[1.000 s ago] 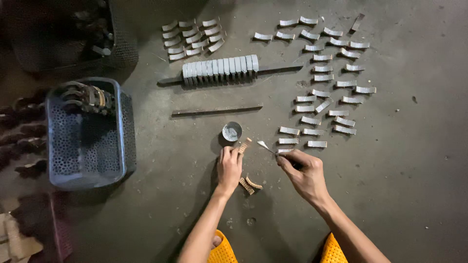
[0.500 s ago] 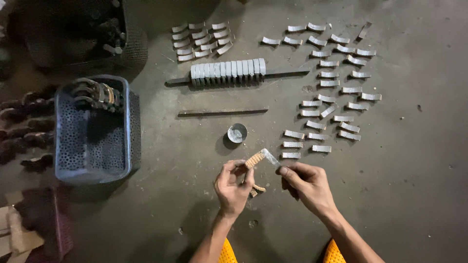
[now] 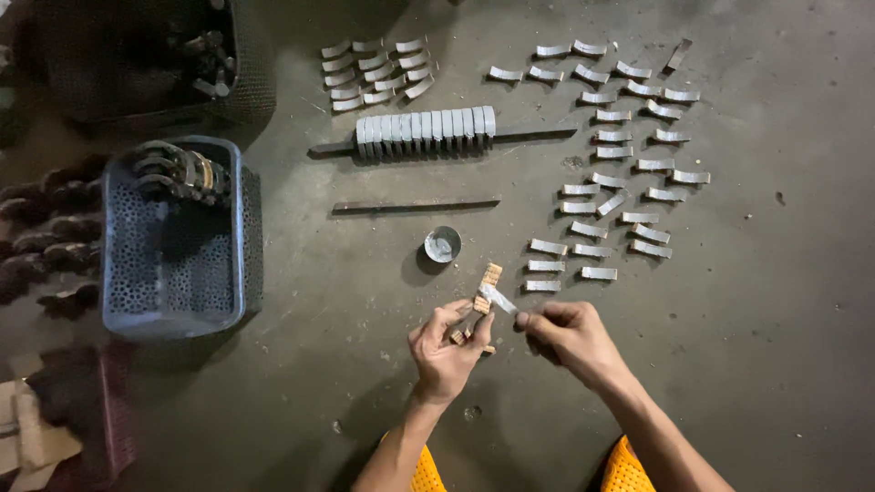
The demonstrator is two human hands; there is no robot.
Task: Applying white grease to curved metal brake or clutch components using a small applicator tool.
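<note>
Tan, ridged block (image 3: 488, 282) has come up off the floor since a second ago, pinched in the left hand (image 3: 445, 351); the right hand (image 3: 570, 335) now lays a grey curved strip (image 3: 499, 299) against it. Just beyond, the small round tin (image 3: 442, 244) holds pale paste. Far left, the blue perforated basket (image 3: 173, 301) carries dark metal parts.
</note>
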